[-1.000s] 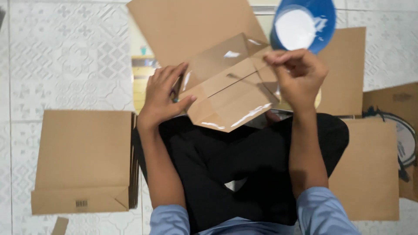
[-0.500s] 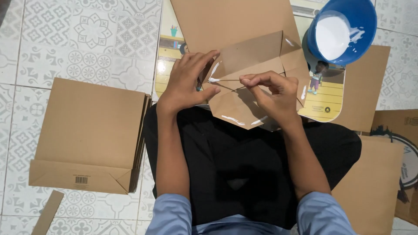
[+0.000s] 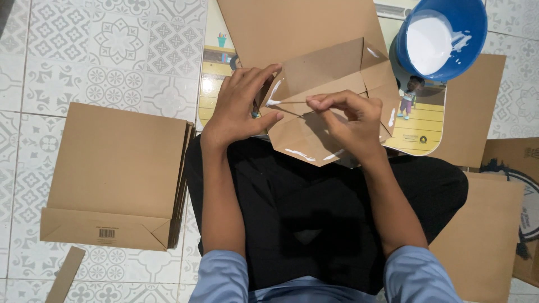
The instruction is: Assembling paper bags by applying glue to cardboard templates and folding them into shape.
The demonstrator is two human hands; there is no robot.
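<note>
Flat brown kraft paper bag (image 3: 314, 67), its folded bottom flaps streaked with white glue, lies over the lap, long axis running away from the person. Left hand (image 3: 238, 109) presses its left flap edge, fingers spread flat. Right hand (image 3: 351, 120), fingers pinched shut over the centre seam, sits nearer. Blue bowl of white glue (image 3: 443, 36) at the far right.

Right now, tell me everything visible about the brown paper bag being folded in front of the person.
The brown paper bag looks like kraft paper, lying flat across the lap and a picture board. Its bottom end is folded open into angled flaps streaked with white glue. The left hand presses the left flap; the right hand, fingers pinched, touches the centre fold.
</note>
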